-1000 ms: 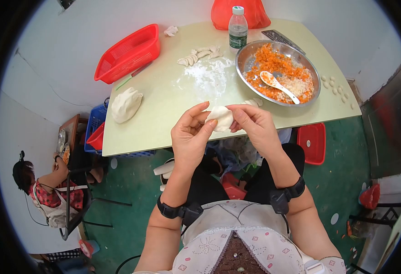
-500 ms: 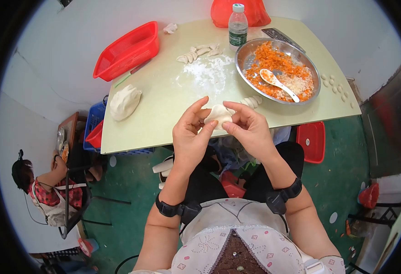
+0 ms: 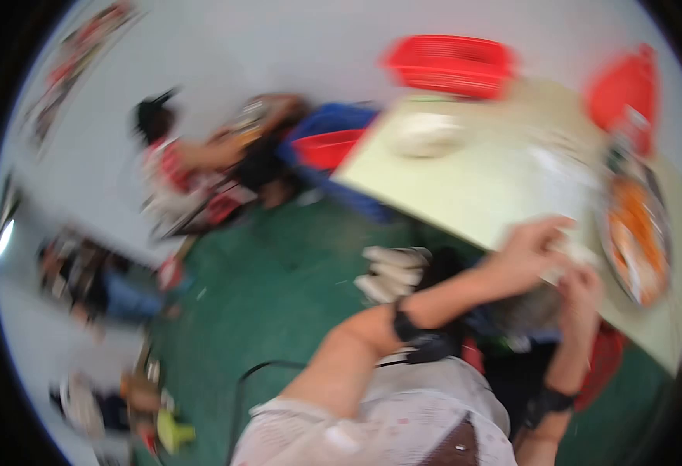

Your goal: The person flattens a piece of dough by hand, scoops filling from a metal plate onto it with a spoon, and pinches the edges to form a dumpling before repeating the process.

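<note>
Swung leftward since the earlier frame, the view sets left hand and right hand rightward, both seemingly pinching dough (badly blurred) by the table, perhaps so neither side sags.

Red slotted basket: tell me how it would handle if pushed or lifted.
The red slotted basket is probably light for its size, given its many openings. Its long, low shape suggests sliding rather than tipping when pushed. The plastic-looking walls may flex slightly.
</note>
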`<action>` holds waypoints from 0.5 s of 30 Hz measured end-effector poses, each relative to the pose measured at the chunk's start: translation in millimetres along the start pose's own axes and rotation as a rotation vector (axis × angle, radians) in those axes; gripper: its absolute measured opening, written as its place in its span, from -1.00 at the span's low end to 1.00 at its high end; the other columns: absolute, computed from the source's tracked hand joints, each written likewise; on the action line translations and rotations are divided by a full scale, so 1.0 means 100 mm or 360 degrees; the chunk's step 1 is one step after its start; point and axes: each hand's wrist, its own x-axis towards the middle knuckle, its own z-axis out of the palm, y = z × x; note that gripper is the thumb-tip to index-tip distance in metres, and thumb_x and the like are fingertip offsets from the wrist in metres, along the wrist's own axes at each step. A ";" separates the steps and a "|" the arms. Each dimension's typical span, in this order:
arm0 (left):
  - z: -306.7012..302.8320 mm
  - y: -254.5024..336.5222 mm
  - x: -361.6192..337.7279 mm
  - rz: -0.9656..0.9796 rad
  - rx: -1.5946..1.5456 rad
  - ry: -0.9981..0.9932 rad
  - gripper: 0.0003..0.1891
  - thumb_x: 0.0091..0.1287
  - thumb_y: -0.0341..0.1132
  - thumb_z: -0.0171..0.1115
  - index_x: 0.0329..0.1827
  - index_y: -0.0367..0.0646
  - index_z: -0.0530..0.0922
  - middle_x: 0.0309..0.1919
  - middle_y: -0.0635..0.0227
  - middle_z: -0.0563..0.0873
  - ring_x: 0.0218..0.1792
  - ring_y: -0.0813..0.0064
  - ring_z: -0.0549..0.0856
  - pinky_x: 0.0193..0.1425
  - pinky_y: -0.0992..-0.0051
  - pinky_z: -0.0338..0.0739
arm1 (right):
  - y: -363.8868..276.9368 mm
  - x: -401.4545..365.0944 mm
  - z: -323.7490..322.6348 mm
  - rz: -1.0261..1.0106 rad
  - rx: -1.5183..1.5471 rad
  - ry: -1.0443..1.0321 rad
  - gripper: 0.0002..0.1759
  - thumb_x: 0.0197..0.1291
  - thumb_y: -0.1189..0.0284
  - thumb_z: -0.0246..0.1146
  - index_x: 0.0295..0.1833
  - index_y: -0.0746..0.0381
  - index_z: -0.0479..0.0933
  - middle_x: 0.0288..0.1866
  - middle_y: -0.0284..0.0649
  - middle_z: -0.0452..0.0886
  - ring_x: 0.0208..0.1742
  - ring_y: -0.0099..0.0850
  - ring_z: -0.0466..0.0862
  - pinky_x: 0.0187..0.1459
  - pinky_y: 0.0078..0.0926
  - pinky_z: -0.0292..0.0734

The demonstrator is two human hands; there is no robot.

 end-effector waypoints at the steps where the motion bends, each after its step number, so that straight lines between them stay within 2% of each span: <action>1: -0.02 0.01 0.01 0.0057 0.0083 0.0039 -0.53 0.13 -0.46 0.21 0.14 -0.33 0.37 -0.32 0.28 0.60 -0.25 0.58 0.56 -0.13 0.55 0.48 | 0.12 0.09 -0.10 -0.0083 -0.0116 0.0051 -0.87 0.19 0.40 0.19 -0.20 0.23 0.50 -0.50 -0.48 0.42 -0.48 -0.74 0.40 -0.44 -0.79 0.30; 3: 0.03 -0.05 0.03 -0.0084 -0.0415 0.0125 -0.52 0.15 -0.45 0.20 0.13 -0.40 0.32 -0.35 0.29 0.60 -0.34 0.61 0.58 -0.18 0.55 0.48 | 0.13 0.17 -0.04 -0.0269 -0.0040 0.0073 -0.85 0.23 0.42 0.17 -0.22 0.29 0.52 -0.49 -0.43 0.45 -0.47 -0.71 0.39 -0.42 -0.75 0.30; 5: 0.02 -0.05 -0.01 -0.0302 -0.0655 0.0158 -0.52 0.14 -0.45 0.21 0.12 -0.41 0.31 -0.39 0.31 0.61 -0.40 0.62 0.58 -0.22 0.58 0.47 | 0.13 0.22 -0.05 -0.0420 -0.0161 -0.0061 -0.84 0.23 0.42 0.17 -0.25 0.31 0.53 -0.47 -0.42 0.48 -0.47 -0.70 0.39 -0.41 -0.74 0.29; 7: 0.00 -0.05 -0.08 -0.0426 -0.0793 0.0185 -0.53 0.13 -0.45 0.23 0.10 -0.40 0.32 -0.43 0.33 0.61 -0.45 0.63 0.58 -0.27 0.61 0.46 | 0.15 0.21 0.00 -0.0435 -0.0223 -0.0032 -0.83 0.23 0.42 0.17 -0.23 0.31 0.55 -0.46 -0.41 0.49 -0.47 -0.70 0.38 -0.41 -0.74 0.27; 9: -0.22 0.03 -0.17 -0.0448 -0.0865 0.0212 -0.54 0.10 -0.46 0.25 0.07 -0.38 0.35 -0.47 0.35 0.61 -0.48 0.63 0.58 -0.32 0.64 0.45 | 0.07 0.15 0.31 -0.0449 -0.0281 -0.0022 -0.82 0.23 0.42 0.17 -0.20 0.32 0.55 -0.45 -0.40 0.50 -0.46 -0.71 0.38 -0.41 -0.75 0.27; 10: -0.26 0.02 -0.16 -0.0404 -0.0868 0.0285 -0.60 0.08 -0.49 0.25 0.00 -0.37 0.40 -0.51 0.36 0.61 -0.49 0.65 0.57 -0.40 0.67 0.42 | 0.04 0.16 0.38 -0.0436 -0.0304 -0.0017 -0.82 0.23 0.42 0.16 -0.18 0.33 0.55 -0.44 -0.40 0.51 -0.46 -0.71 0.39 -0.41 -0.75 0.27; 13: -0.43 0.07 -0.13 -0.0288 -0.0796 0.0366 -0.63 0.08 -0.50 0.22 -0.03 -0.40 0.43 -0.49 0.35 0.62 -0.51 0.65 0.58 -0.44 0.65 0.43 | -0.05 0.22 0.58 -0.0399 -0.0304 -0.0060 -0.74 0.29 0.39 0.09 -0.05 0.35 0.50 -0.43 -0.38 0.52 -0.45 -0.70 0.42 -0.40 -0.76 0.30; 14: -0.59 0.25 -0.13 -0.0212 -0.0833 0.0410 -0.68 0.06 -0.52 0.20 -0.10 -0.45 0.46 -0.55 0.32 0.62 -0.57 0.64 0.59 -0.46 0.64 0.45 | -0.12 0.27 0.73 -0.0404 -0.0275 -0.0081 -0.72 0.30 0.37 0.08 -0.02 0.36 0.48 -0.42 -0.38 0.53 -0.45 -0.69 0.43 -0.40 -0.76 0.31; 15: -0.45 0.11 -0.19 -0.0145 -0.0668 0.0381 -0.70 0.06 -0.53 0.20 -0.12 -0.46 0.47 -0.58 0.30 0.62 -0.58 0.63 0.59 -0.48 0.63 0.46 | 0.10 0.24 0.48 -0.0415 -0.0176 -0.0091 -0.69 0.31 0.35 0.06 0.00 0.36 0.46 -0.42 -0.37 0.53 -0.45 -0.69 0.43 -0.39 -0.75 0.32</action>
